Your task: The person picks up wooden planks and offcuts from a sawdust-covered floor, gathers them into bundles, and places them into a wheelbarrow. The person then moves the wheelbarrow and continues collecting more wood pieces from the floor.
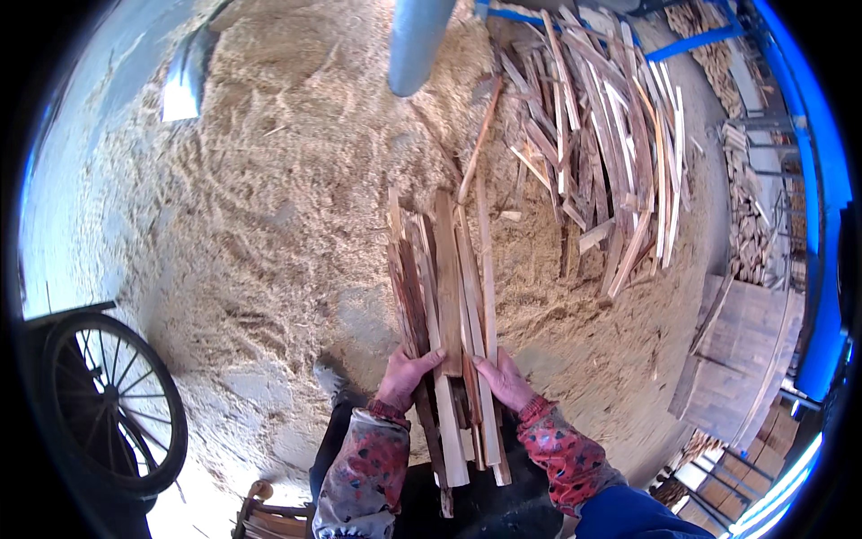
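A bundle of long wooden strips lies lengthwise between my hands, pointing away from me, with its near ends over my dark-clothed lap. The strips differ in length, some pale and some dark with bark. My left hand is closed round the bundle's left side, thumb on top. On the right side my right hand grips it the same way, thumb over a pale strip. The fingers under the wood are hidden. Both forearms wear red patterned sleeves.
Sawdust covers much of the floor. A large heap of loose wood strips lies at the far right. A spoked wheel stands at the left, a wooden panel at the right. A grey pipe comes down at the top.
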The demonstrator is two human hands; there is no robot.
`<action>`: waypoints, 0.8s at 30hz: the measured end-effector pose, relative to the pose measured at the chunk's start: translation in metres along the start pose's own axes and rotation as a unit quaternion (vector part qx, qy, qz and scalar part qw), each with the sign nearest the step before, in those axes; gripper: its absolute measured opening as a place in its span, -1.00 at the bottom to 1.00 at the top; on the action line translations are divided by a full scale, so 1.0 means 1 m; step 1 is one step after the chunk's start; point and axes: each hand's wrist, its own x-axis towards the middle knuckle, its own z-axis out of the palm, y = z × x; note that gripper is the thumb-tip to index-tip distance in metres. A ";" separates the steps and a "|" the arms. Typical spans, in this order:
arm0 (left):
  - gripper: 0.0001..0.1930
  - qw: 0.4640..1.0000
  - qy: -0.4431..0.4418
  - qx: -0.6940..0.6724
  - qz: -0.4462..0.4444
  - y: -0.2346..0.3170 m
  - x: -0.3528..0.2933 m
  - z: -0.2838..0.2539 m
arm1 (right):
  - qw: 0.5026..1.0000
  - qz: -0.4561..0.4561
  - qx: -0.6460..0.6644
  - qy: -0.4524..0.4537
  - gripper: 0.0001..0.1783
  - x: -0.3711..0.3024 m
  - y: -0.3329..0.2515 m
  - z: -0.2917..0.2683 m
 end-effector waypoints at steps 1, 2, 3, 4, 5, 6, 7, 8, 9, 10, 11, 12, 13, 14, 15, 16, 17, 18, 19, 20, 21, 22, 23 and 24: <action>-0.59 1.000 0.005 -0.007 0.002 -0.002 -0.012 0.000 | 0.999 -0.009 -0.029 -0.012 -0.25 -0.006 0.005 0.002; -0.58 1.000 0.020 -0.004 0.016 -0.009 -0.021 -0.004 | 0.999 -0.007 -0.046 0.002 -0.24 -0.017 -0.006 0.008; -0.58 0.999 0.029 -0.017 0.010 -0.015 -0.031 -0.009 | 0.998 -0.004 -0.062 -0.014 -0.25 -0.027 -0.019 0.011; -0.58 0.999 0.034 -0.029 0.004 -0.017 -0.041 -0.011 | 0.997 -0.002 -0.079 -0.026 -0.26 -0.039 -0.040 0.016; -0.58 0.998 0.039 -0.041 -0.002 -0.018 -0.052 -0.012 | 0.995 0.000 -0.096 -0.038 -0.27 -0.046 -0.054 0.019; -0.58 0.998 0.044 -0.052 0.004 -0.021 -0.064 -0.013 | 0.993 0.002 -0.109 -0.041 -0.26 -0.053 -0.060 0.021; -0.58 0.997 0.048 -0.065 0.011 -0.020 -0.075 -0.011 | 0.992 0.005 -0.115 -0.046 -0.26 -0.061 -0.073 0.023; -0.58 0.995 0.059 -0.079 0.020 -0.020 -0.090 -0.010 | 0.991 0.007 -0.118 -0.060 -0.26 -0.070 -0.088 0.028; -0.58 0.993 0.072 -0.094 0.030 -0.020 -0.104 -0.009 | 0.990 0.010 -0.123 -0.074 -0.26 -0.078 -0.099 0.032; -0.57 0.992 0.077 -0.088 0.043 -0.018 -0.117 -0.006 | 0.985 0.010 -0.159 -0.069 -0.28 -0.082 -0.087 0.029; -0.56 0.989 0.078 -0.113 0.054 -0.019 -0.129 -0.009 | 0.979 0.018 -0.187 -0.079 -0.30 -0.089 -0.101 0.037; -0.55 0.987 0.088 -0.123 0.056 -0.026 -0.139 -0.013 | 0.972 0.026 -0.217 -0.088 -0.31 -0.100 -0.117 0.045; -0.55 0.984 0.097 -0.132 0.064 -0.028 -0.149 -0.014 | 0.964 0.026 -0.248 -0.097 -0.32 -0.105 -0.132 0.049; -0.58 0.980 0.104 -0.139 0.095 -0.019 -0.164 -0.006 | 0.959 0.019 -0.260 -0.108 -0.34 -0.109 -0.134 0.045; -0.62 0.975 0.112 -0.143 0.129 -0.004 -0.181 0.004 | 0.955 0.009 -0.270 -0.120 -0.36 -0.111 -0.134 0.040; -0.59 0.972 0.126 -0.149 0.131 0.008 -0.197 0.009 | 0.944 -0.036 -0.303 -0.125 -0.38 -0.115 -0.143 0.039; -0.56 0.969 0.138 -0.156 0.133 0.019 -0.210 0.012 | 0.943 -0.050 -0.307 -0.120 -0.40 -0.122 -0.164 0.044; -0.54 0.964 0.143 -0.157 0.159 0.023 -0.221 0.013 | 0.941 -0.064 -0.311 -0.117 -0.42 -0.129 -0.184 0.051; -0.52 0.959 0.148 -0.157 0.184 0.028 -0.233 0.010 | 0.950 -0.044 -0.290 -0.105 -0.43 -0.137 -0.206 0.062; -0.47 0.955 0.150 -0.156 0.205 0.049 -0.258 0.013 | 0.951 -0.072 -0.280 -0.114 -0.40 -0.144 -0.227 0.071; -0.42 0.959 0.157 -0.131 0.195 0.062 -0.273 0.009 | 0.951 -0.099 -0.268 -0.122 -0.37 -0.151 -0.249 0.081; -0.38 0.947 0.168 -0.127 0.243 0.072 -0.291 0.007 | 0.946 -0.120 -0.277 -0.120 -0.38 -0.164 -0.276 0.095; -0.35 0.933 0.178 -0.124 0.286 0.081 -0.307 0.005 | 0.931 -0.128 -0.316 -0.131 -0.40 -0.176 -0.299 0.105; -0.33 0.925 0.153 -0.166 0.305 0.092 -0.325 0.003 | 0.926 -0.160 -0.312 -0.141 -0.40 -0.180 -0.312 0.114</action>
